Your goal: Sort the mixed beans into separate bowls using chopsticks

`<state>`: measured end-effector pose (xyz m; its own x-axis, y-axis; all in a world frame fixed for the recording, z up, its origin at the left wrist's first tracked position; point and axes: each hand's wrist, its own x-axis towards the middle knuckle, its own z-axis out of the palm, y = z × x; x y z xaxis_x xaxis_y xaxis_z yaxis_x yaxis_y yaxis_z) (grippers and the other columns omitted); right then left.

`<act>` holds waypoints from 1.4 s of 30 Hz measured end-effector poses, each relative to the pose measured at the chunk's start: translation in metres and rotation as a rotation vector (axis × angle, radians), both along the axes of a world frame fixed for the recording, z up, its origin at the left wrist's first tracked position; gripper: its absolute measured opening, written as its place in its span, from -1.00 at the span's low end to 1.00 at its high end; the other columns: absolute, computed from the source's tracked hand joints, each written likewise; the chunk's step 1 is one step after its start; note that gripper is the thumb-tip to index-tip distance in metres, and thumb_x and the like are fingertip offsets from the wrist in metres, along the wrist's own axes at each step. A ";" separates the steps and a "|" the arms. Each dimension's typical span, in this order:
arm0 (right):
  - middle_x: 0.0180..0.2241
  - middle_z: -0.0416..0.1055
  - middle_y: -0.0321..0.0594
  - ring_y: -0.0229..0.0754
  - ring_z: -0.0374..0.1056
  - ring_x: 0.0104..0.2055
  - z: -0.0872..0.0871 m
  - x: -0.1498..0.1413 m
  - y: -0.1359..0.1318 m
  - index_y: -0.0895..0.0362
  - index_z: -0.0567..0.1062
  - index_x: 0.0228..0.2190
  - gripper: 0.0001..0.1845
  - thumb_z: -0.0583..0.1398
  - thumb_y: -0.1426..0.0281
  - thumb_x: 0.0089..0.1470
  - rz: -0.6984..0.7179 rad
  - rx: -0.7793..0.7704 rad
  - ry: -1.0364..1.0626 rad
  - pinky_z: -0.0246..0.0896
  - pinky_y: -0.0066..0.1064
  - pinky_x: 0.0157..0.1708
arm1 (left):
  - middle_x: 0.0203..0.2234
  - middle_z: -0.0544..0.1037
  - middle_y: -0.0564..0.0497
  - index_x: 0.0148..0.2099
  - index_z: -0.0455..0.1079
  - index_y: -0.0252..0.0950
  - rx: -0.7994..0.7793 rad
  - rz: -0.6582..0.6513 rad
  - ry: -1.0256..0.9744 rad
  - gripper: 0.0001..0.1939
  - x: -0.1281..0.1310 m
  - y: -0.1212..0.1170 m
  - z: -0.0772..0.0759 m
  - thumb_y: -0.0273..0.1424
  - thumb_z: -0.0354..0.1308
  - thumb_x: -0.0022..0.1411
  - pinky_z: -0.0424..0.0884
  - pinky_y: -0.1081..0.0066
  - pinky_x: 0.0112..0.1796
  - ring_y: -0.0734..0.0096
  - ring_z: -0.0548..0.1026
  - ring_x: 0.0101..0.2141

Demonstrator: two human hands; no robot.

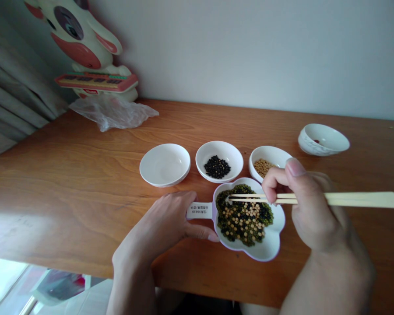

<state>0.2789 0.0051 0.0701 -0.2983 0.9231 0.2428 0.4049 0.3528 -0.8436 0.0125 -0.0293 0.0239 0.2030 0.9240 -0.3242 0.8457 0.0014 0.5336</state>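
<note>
On a wooden table [68,175], our left hand [164,223] steadies the flower-shaped dish [269,249] of mixed beans [243,216] while our right hand [311,210] grips chopsticks [315,199] (tips best kept level, pinching one bean).

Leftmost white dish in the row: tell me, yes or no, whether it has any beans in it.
No: the leftmost white dish shows only a bare white inside, while the middle dish holds black beans and the next dish yellow ones.

tabletop [68,183] carrying | flower-shaped dish [273,249] sitting near front edge | three white bowls [165,165] lining up behind it | patterned bowl [323,139] sitting toward right edge | plastic bag [113,112], toy [85,48] resting at back-left corner
</note>
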 end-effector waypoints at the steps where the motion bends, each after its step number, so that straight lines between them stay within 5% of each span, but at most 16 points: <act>1: -0.60 0.24 -0.33 -0.22 0.16 -0.50 0.000 0.000 0.000 0.07 0.35 -0.58 -0.34 -0.08 0.01 0.48 -0.003 -0.001 -0.002 -0.07 -0.24 -0.39 | -0.33 0.62 0.04 -0.26 0.44 -0.16 0.003 0.002 0.006 -0.30 0.000 0.000 0.000 0.36 0.36 -0.08 0.21 0.31 -0.37 0.16 0.52 -0.34; 42: -0.59 0.23 -0.30 -0.18 0.17 -0.48 0.001 -0.002 -0.001 0.07 0.33 -0.56 -0.35 -0.11 0.03 0.48 0.028 -0.027 0.017 -0.05 -0.24 -0.35 | -0.33 0.62 0.01 -0.26 0.44 -0.17 -0.018 -0.008 -0.009 -0.38 0.001 0.002 0.003 0.28 0.34 0.03 0.24 0.31 -0.35 0.16 0.53 -0.36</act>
<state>0.2770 0.0044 0.0713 -0.3197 0.9209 0.2231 0.3804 0.3404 -0.8599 0.0139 -0.0272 0.0274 0.2137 0.9161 -0.3392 0.8408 0.0043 0.5414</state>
